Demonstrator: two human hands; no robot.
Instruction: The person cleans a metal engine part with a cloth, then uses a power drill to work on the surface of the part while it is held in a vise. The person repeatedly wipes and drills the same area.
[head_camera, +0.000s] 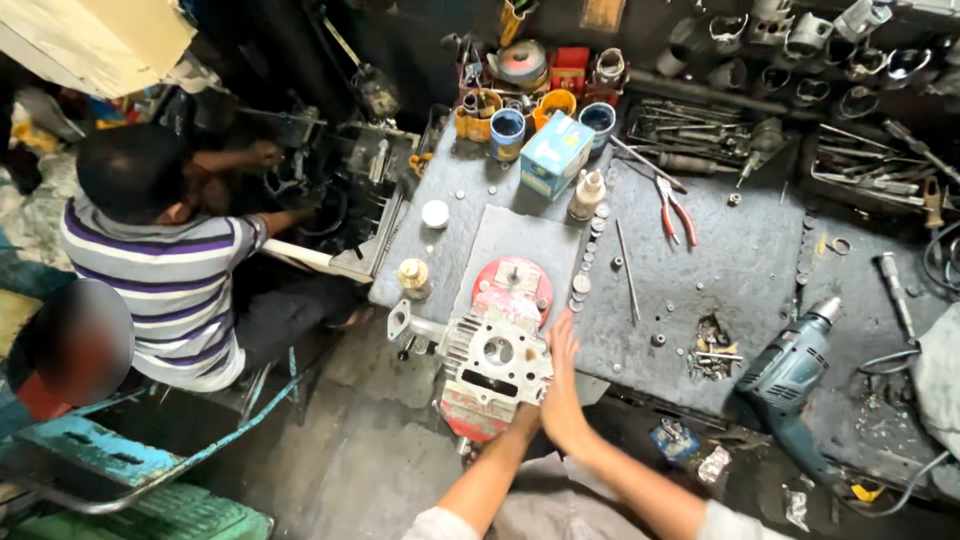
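The engine block (497, 358) is set at the tabletop (720, 270) near edge. The right hand (560, 385), fingers straight and together, is laid flat against its right side. The left hand (527, 418) is tucked behind the right, under the block; its grip cannot be told.

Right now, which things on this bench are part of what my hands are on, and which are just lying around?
In hand:
right hand
left hand
engine cylinder head
red engine housing

Lying about:
blue power drill
red-handled pliers
blue carton
long metal rod
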